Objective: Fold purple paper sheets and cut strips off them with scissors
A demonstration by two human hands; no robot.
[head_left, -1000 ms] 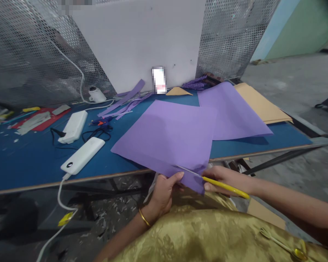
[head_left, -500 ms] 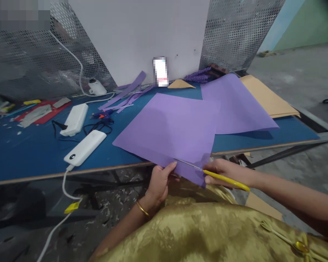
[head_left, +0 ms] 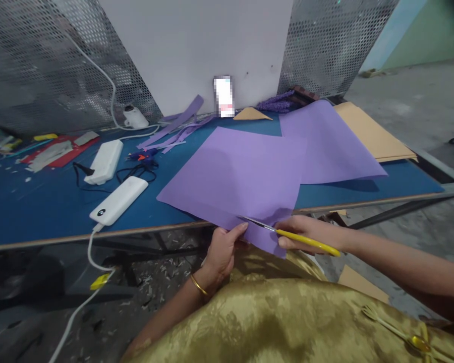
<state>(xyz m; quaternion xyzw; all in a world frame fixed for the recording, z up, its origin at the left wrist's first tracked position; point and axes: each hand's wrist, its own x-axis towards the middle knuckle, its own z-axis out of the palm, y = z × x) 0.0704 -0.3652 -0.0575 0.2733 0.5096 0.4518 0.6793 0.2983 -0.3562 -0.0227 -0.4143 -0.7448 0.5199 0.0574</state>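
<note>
A large purple paper sheet [head_left: 234,171] lies on the blue table and hangs over its front edge toward me. My left hand [head_left: 223,252] pinches its near edge, thumb on top and the other fingers mostly hidden below. In my right hand [head_left: 302,231] are yellow-handled scissors [head_left: 306,242], their blades on the sheet and pointing left, the tip just above my left thumb. The near strip of the sheet lies below the blades. Another purple sheet [head_left: 329,146] lies behind and to the right, partly covered by the first.
Tan paper sheets [head_left: 374,132] are stacked at the right. White power banks [head_left: 119,200], a glue gun [head_left: 144,156] and purple strips [head_left: 181,123] lie on the left part of the blue table [head_left: 41,212]. A lit phone [head_left: 223,96] leans against the white panel.
My right hand and the scissors have moved slightly left along the sheet, and more of the blades shows. My left hand keeps its pinch on the edge.
</note>
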